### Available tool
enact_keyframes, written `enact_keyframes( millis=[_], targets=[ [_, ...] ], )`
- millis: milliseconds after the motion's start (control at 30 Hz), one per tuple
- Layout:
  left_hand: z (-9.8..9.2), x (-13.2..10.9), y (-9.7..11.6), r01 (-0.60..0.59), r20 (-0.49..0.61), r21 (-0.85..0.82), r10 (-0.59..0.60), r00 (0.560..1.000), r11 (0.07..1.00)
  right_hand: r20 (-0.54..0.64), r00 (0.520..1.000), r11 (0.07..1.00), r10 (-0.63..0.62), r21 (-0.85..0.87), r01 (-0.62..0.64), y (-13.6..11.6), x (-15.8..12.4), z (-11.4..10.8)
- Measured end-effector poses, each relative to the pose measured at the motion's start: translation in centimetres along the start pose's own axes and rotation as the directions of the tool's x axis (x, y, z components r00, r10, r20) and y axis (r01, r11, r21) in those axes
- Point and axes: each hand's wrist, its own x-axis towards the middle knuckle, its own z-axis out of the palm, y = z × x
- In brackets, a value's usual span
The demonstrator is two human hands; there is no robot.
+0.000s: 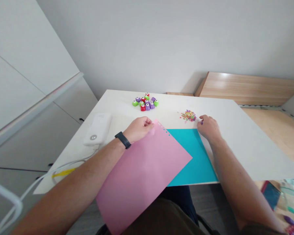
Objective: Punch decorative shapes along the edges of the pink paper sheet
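My left hand (140,128) pinches a pink sheet of paper (147,166) near its top corner. A row of small punched holes runs along the sheet's upper right edge. The sheet lies partly over a turquoise sheet (198,163) and hangs past the table's front edge. My right hand (209,127) is closed at the far right corner of the turquoise sheet, its fingers around a small purple craft punch (202,122), mostly hidden. Just left of those fingers lies a pile of colourful paper confetti (188,115).
Several red, green and purple craft punches (147,102) stand grouped at the table's back. On the left lie a white box-like device (98,129) with a cable (80,160) and a yellow item (63,173). A wooden headboard (250,86) stands behind the white table (237,140).
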Motion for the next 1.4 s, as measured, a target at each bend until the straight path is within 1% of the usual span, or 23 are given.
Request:
enact_keyframes(
  millis=[100,167,200,267,300,367,433,500,600,667,767,833,867,933,1033,1067,1133,1267,1400],
  targets=[
    [-1.1,0.4,0.0,0.016,-0.063,-0.042,-0.018,0.998,0.999,-0.043,0.999,1.0,0.026,-0.017,-0.026,0.1,0.0,0.2],
    [-1.9,0.8,-0.1,0.059,-0.135,-0.108,-0.074,0.988,0.992,-0.084,0.996,0.999,0.036,-0.025,-0.039,0.1,0.0,0.3],
    [-2.3,1.0,-0.2,0.09,-0.151,-0.147,-0.112,0.982,0.985,-0.103,0.994,0.999,0.035,-0.026,-0.038,0.1,0.0,0.4],
    [-2.8,1.2,-0.5,0.162,-0.162,-0.198,-0.196,0.967,0.967,-0.141,0.99,1.0,0.021,-0.015,-0.023,0.2,0.1,0.6],
    [-2.9,1.2,-0.6,0.195,-0.151,-0.204,-0.227,0.962,0.959,-0.166,0.986,1.0,0.011,-0.005,-0.012,0.2,0.2,0.7],
    [-2.8,1.0,-0.8,0.228,-0.118,-0.2,-0.255,0.96,0.953,-0.224,0.975,1.0,-0.013,0.025,0.019,0.2,0.3,0.8],
    [-2.5,0.6,-0.8,0.238,-0.091,-0.202,-0.26,0.961,0.95,-0.278,0.96,0.996,-0.042,0.058,0.061,0.2,0.3,1.0],
    [-2.1,0.3,-0.6,0.236,-0.087,-0.2,-0.258,0.962,0.951,-0.328,0.941,0.99,-0.079,0.089,0.114,0.1,0.3,1.1],
    [-1.7,0.0,-0.1,0.197,-0.117,-0.165,-0.217,0.969,0.966,-0.4,0.907,0.973,-0.134,0.121,0.197,-0.3,0.1,1.1],
    [-1.5,-0.2,0.2,0.174,-0.116,-0.147,-0.192,0.975,0.974,-0.439,0.884,0.96,-0.162,0.138,0.244,-0.7,0.1,1.0],
    [-1.1,-0.3,0.3,0.14,-0.084,-0.167,-0.155,0.984,0.976,-0.468,0.862,0.937,-0.196,0.168,0.305,-1.7,0.0,0.2],
    [-1.0,-0.5,0.3,0.129,-0.056,-0.171,-0.14,0.989,0.977,-0.443,0.866,0.919,-0.231,0.193,0.343,-2.9,-0.1,-0.6],
    [-1.0,-0.5,0.3,0.127,-0.048,-0.163,-0.137,0.989,0.978,-0.406,0.876,0.908,-0.259,0.206,0.364,-3.6,0.0,-1.1],
    [-1.0,-0.5,0.4,0.125,-0.037,-0.137,-0.132,0.991,0.983,-0.3,0.886,0.879,-0.353,0.217,0.424,-5.5,0.2,-1.9],
    [-0.9,-0.5,0.4,0.121,-0.021,-0.115,-0.124,0.992,0.986,-0.141,0.858,0.831,-0.495,0.212,0.514,-8.8,1.2,-2.5],
    [-0.9,-0.4,0.4,0.119,-0.015,-0.111,-0.121,0.993,0.987,-0.092,0.861,0.827,-0.501,0.244,0.507,-10.0,1.8,-2.5],
    [-0.9,-0.4,0.4,0.115,-0.007,-0.102,-0.116,0.993,0.988,0.008,0.888,0.845,-0.459,0.312,0.434,-12.4,3.3,-1.9],
    [-0.7,-0.3,0.4,0.107,-0.003,-0.085,-0.108,0.994,0.991,0.026,0.923,0.88,-0.384,0.313,0.357,-16.7,7.0,0.0],
    [-0.7,-0.2,0.3,0.093,-0.004,-0.069,-0.094,0.996,0.993,0.069,0.934,0.895,-0.35,0.319,0.311,-19.7,9.6,1.6]
  ],
)
